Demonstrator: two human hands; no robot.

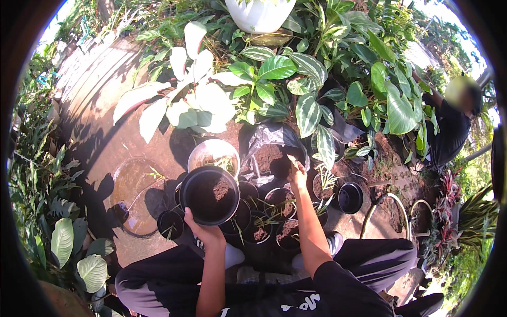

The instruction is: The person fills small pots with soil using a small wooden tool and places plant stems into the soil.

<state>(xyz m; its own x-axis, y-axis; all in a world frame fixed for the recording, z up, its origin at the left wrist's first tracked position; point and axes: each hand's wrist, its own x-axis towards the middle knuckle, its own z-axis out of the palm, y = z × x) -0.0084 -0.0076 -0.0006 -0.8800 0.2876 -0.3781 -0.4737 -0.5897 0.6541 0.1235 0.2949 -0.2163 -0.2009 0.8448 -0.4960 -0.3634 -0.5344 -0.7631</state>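
Observation:
My left hand (pixel 203 230) holds a round black pot (pixel 208 185) with some dark soil (pixel 219 187) inside, lifted over a group of smaller pots. My right hand (pixel 298 174) is at the right edge of a crumpled black plastic bag (pixel 274 134) of soil (pixel 264 158), fingers closed; what they hold is too small to name. Behind the lifted pot is a white container (pixel 203 148) with thin leaves. Several small black pots (pixel 259 232) with soil and strappy seedlings stand between my hands and feet, partly hidden by the lifted pot.
Dense leafy plants (pixel 317 74) and a white planter (pixel 259 10) are ahead. An empty black pot (pixel 349 197) and a pale hose (pixel 391 198) lie right. A wet round saucer (pixel 134 185) is left. Another person (pixel 446 134) in dark clothes works at the far right.

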